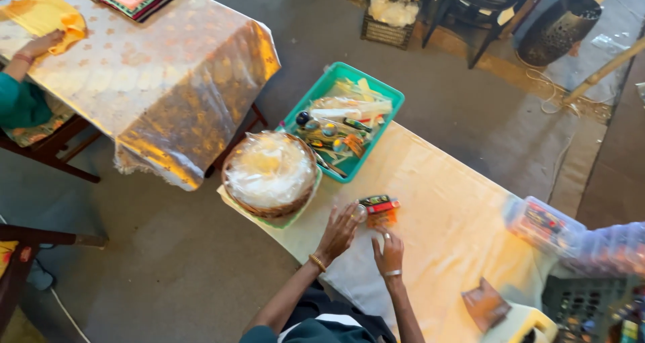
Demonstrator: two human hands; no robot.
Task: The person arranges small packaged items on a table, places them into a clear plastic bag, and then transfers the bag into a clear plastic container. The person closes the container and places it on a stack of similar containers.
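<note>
I see both hands down on the cream-covered table [443, 229], close together near its near edge. My left hand [338, 232] lies flat with its fingers [349, 215] spread a little, their tips touching or just short of the small packet [378, 207], a bundle with orange, red and dark green parts. The packet sits just beyond the fingertips, slightly to the right of the left hand and directly ahead of the right hand [389, 251]. The right hand's fingers point up toward the packet's lower edge, loosely together, holding nothing that I can make out. Neither hand wraps the packet; it rests on the cloth.

To the left of the packet stands a round woven basket [270, 175] wrapped in clear film, and behind it a teal tray [386, 93] filled with assorted small items. At the far right a clear plastic box [543, 223] lies on the table, and a brown pouch [485, 305] lies near the front edge.
</note>
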